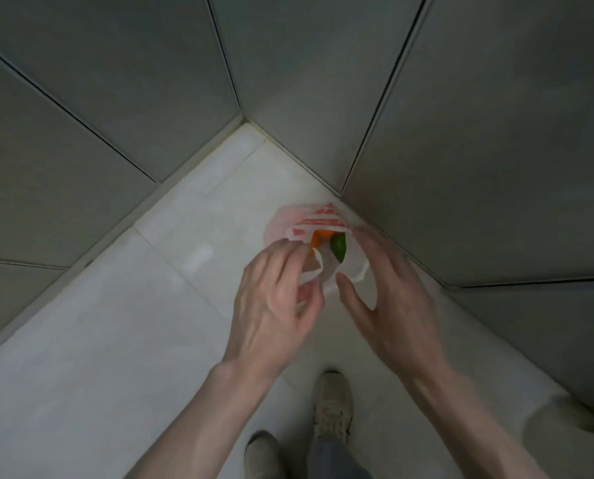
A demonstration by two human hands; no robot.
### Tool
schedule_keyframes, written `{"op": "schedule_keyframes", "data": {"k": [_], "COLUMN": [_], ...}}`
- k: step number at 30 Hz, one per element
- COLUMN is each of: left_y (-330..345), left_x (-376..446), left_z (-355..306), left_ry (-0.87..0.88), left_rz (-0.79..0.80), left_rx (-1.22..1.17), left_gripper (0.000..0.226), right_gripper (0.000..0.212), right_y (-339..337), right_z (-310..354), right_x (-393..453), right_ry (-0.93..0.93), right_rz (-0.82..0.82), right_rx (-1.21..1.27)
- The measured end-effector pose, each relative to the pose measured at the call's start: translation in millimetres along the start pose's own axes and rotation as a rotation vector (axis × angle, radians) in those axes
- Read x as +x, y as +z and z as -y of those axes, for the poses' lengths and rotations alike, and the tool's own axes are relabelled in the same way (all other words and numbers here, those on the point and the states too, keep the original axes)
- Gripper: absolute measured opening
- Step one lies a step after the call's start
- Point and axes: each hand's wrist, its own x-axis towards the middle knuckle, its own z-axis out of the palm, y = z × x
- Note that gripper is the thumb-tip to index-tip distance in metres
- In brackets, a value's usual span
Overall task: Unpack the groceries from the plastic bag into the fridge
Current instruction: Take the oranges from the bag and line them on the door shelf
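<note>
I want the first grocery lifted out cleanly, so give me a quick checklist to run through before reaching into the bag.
1. Plastic bag mouth open: ok, orange item and green item show.
2. Left hand pinches the bag's near edge: ok.
3. Right hand free, fingers spread: ok.
4. Bag resting on the floor: ok.
5. Fridge open: cannot tell.

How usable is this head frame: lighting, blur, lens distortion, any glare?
Head view: dim, flat light; strong wide-angle bending of the grey panels; soft overall, with the left hand and right hand slightly blurred; a faint glare patch on the white floor; the plastic bag is pale, but its green item and orange item read clearly.
</note>
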Motion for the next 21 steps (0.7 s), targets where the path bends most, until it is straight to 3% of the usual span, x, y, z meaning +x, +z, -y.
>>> {"op": "schedule_keyframes", "data": {"k": [6, 11, 17, 21], "left_y": [77, 145, 211, 241], "left_x": [6, 20, 52, 66], "left_z": [49, 89, 139, 167], "left_ry": [0.056, 0.265, 0.398, 0.554], "left_rz": [0.122, 0.211, 0.396, 0.481], "left_rx": [0.006, 0.169, 0.328, 0.368], "left_gripper": [0.044, 0.052, 0.062, 0.045], "right_gripper": [0.053, 0.053, 0.034, 0.026], "right_y": [69, 113, 156, 176], "right_z": [-51, -98, -139, -155], "right_x": [26, 55, 85, 93], "right_ry": [0.068, 0.103, 0.059, 0.024], "right_rz": [-0.014, 0.003, 0.167, 0.326], "right_rx": [0.055, 0.047, -0.094, -0.320]}}
